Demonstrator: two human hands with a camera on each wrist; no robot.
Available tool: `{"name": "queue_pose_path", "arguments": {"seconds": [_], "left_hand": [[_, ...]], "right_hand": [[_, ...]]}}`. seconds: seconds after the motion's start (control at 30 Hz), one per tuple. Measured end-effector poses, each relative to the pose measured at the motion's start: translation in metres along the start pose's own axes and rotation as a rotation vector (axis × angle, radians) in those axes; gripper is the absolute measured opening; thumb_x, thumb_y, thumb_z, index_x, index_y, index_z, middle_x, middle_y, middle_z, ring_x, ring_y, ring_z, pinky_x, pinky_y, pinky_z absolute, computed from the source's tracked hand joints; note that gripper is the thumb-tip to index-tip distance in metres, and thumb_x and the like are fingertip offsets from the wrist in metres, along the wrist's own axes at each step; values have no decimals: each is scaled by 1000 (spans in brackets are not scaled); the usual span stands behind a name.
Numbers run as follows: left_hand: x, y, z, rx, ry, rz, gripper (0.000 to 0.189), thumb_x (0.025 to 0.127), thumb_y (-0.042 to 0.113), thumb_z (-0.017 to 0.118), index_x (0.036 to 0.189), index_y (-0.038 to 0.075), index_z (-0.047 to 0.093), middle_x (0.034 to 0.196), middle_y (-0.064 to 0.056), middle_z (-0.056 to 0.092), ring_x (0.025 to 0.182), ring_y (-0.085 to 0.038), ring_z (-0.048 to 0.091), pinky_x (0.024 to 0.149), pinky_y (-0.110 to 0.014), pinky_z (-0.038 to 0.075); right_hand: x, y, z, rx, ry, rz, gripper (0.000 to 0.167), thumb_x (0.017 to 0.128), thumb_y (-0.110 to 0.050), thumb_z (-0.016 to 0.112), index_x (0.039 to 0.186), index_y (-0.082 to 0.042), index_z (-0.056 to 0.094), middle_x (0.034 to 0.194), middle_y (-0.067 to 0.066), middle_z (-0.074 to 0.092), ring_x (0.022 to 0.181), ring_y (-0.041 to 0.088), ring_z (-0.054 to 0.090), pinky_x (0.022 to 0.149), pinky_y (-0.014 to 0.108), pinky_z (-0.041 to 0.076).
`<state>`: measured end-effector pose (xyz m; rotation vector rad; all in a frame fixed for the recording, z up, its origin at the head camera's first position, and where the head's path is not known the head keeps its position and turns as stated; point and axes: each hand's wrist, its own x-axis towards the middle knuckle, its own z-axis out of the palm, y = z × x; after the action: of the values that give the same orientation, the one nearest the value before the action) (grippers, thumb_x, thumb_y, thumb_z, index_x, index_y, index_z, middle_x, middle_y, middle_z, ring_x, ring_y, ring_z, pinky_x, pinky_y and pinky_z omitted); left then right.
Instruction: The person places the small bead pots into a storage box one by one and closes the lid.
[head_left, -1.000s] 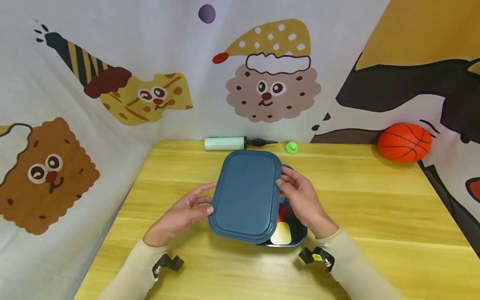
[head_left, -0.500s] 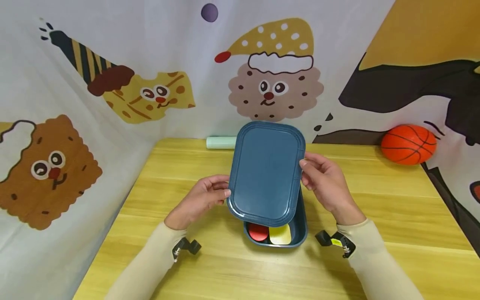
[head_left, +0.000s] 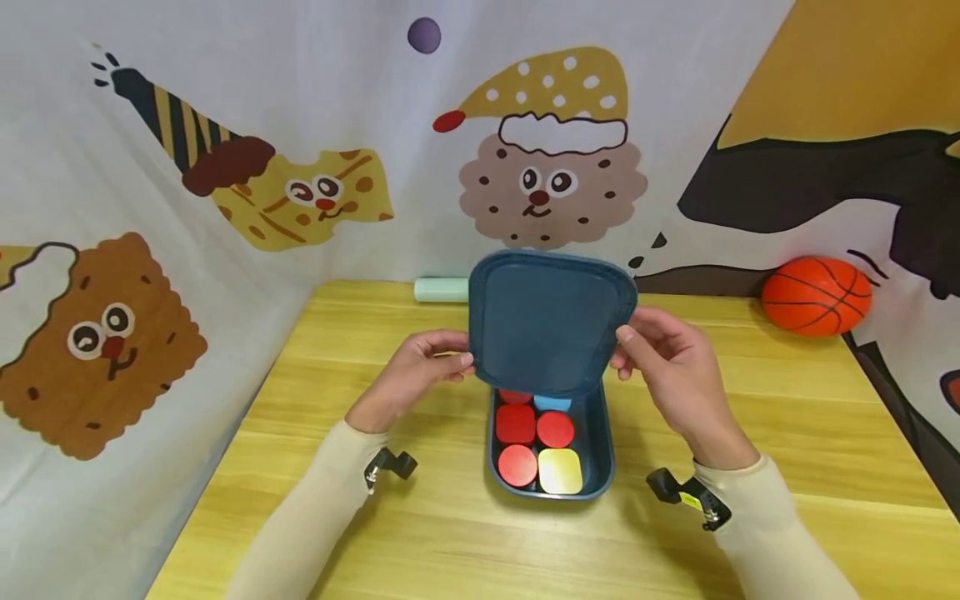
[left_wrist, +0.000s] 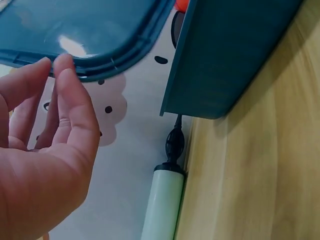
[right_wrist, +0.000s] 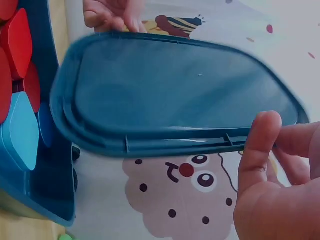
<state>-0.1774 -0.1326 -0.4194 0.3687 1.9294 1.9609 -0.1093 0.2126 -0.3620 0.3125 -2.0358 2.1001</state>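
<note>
Both hands hold a dark blue lid (head_left: pixel 551 325) tilted up above the far part of a dark blue box (head_left: pixel 600 450). My left hand (head_left: pixel 420 375) pinches the lid's left edge between thumb and fingers. On the opposite edge, my right hand (head_left: pixel 675 375) pinches it with the thumb in front. Inside the box's near part lie several red pieces, such as a round one (head_left: pixel 517 465), plus a yellow square block (head_left: pixel 560 471) and a light blue block (head_left: pixel 552 402). The lid hides the box's far end. In the right wrist view, the light blue block (right_wrist: pixel 22 132) sits beside red ones.
A mint-green hand pump (head_left: pixel 441 289) lies at the table's back edge, partly behind the lid; its black nozzle (left_wrist: pixel 175 142) shows in the left wrist view. An orange basketball (head_left: pixel 817 296) rests at the back right. A patterned cloth (head_left: pixel 420 167) hangs behind the table (head_left: pixel 375 533).
The lid has moved right and up off the box and now tilts further back, uncovering the pieces inside. Both hands moved right along with it.
</note>
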Motion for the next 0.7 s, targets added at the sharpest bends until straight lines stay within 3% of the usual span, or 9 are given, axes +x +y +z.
{"name": "queue_pose_path", "arguments": {"seconds": [0.17,0.37,0.43,0.57,0.7], "left_hand": [[7,1,1,-105,-10,-7,26,103,2,65,128,-5,70,111,-3,79,104,-14,77,100,-32,60],[14,-2,2,-248,31,-42,32,107,4,60,137,-6,65,129,-10,73,108,-12,74,96,-27,60],[17,-4,3,-272,41,-44,37,107,8,61,141,-7,62,134,-12,70,106,-11,73,92,-24,61],[21,-6,9,-288,77,-55,40,104,4,64,142,-6,61,130,-8,71,101,-8,74,86,-22,61],[23,-9,15,-262,115,-59,44,101,-2,67,144,-5,60,132,-7,69,103,-9,74,87,-25,62]], "right_hand": [[-9,1,-6,-67,-61,-56,22,102,2,65,124,5,71,92,2,77,77,15,74,74,25,64],[-17,12,-12,-100,-183,-117,31,101,10,61,132,10,67,122,2,78,94,14,78,84,27,63],[-20,16,-15,-122,-214,-132,32,101,14,58,132,11,67,132,2,74,106,13,76,88,24,62],[-27,24,-22,-184,-223,-115,32,102,15,53,127,8,71,135,0,73,124,9,68,98,17,56],[-33,33,-26,-214,-221,-59,27,105,7,57,126,6,72,134,-1,74,125,7,67,98,17,55]]}}
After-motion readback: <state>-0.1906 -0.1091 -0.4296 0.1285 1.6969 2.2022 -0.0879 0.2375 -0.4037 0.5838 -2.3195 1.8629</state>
